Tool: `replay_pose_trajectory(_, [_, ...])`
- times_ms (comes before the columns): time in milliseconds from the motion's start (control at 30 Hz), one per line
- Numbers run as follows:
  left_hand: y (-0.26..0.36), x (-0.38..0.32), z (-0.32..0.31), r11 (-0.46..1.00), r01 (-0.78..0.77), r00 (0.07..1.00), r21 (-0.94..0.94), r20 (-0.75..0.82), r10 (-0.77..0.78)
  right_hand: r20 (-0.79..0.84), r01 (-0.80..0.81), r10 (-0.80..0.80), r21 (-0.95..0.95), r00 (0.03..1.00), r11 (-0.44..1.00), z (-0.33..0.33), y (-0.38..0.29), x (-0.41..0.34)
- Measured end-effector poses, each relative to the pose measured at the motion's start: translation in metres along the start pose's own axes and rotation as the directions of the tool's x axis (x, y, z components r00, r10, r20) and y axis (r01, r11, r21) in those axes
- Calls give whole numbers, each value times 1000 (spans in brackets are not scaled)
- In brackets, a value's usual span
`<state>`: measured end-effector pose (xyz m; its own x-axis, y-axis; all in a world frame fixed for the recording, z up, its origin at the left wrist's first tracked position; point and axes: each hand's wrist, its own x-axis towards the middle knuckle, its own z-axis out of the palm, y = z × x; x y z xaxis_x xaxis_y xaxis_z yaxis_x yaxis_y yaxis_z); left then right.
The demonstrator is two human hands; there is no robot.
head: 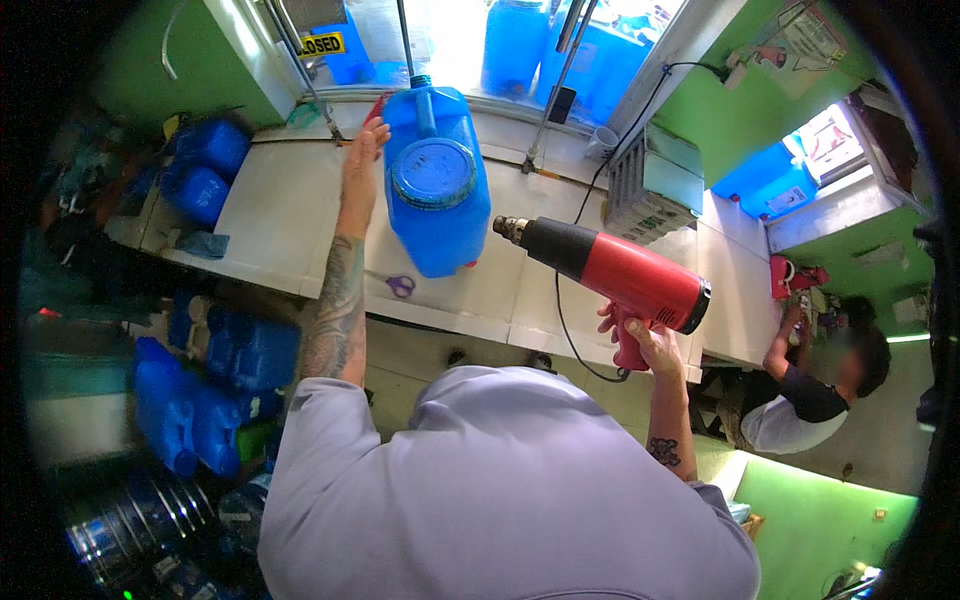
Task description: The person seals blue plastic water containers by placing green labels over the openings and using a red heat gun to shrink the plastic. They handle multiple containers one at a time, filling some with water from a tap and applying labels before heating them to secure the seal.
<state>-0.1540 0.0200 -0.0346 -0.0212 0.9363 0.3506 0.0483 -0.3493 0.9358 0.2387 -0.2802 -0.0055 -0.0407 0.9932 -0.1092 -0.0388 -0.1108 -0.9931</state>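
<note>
My right hand (646, 341) grips the handle of a red and black heat gun (626, 270), its metal nozzle pointing left toward a blue plastic water container (442, 232). That container stands on the white tiled counter (525, 255) and has a large round blue lid (435, 172) and a smaller capped neck at its far end. My left hand (367, 146) is raised at the container's upper left side, fingers extended; whether it touches the plastic I cannot tell. Purple-handled scissors (400, 285) lie on the counter near the container's lower left.
A dark cord (559, 300) runs from the gun's handle up the right wall. A grey plastic crate (637, 187) and a white cup (601, 142) stand at the back right. Blue containers (202, 172) sit left, more below. A person (810, 397) sits at the far right counter.
</note>
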Motion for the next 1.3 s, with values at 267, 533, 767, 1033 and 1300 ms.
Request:
replay_pose_trajectory(267, [36,-67,56,957,234,962,-170,-104,-254,166,23,-7,-93,986,995,-51,-1,34])
replay_pose_trajectory(533, [78,-148,79,976,215,906,-30,-368,-211,298,56,-21,-112,954,992,-104,0,79])
replay_pose_trajectory(767, [137,-100,71,920,203,941,336,-327,-88,341,267,-84,-536,936,801,-161,-5,127])
replay_pose_trajectory(1033, [114,-41,111,142,-96,953,985,50,300,421,574,-465,-777,779,258,-284,-24,190])
replay_pose_trajectory(1300, [34,-56,96,111,-326,945,939,322,52,359,405,-221,-887,907,223,-349,27,234])
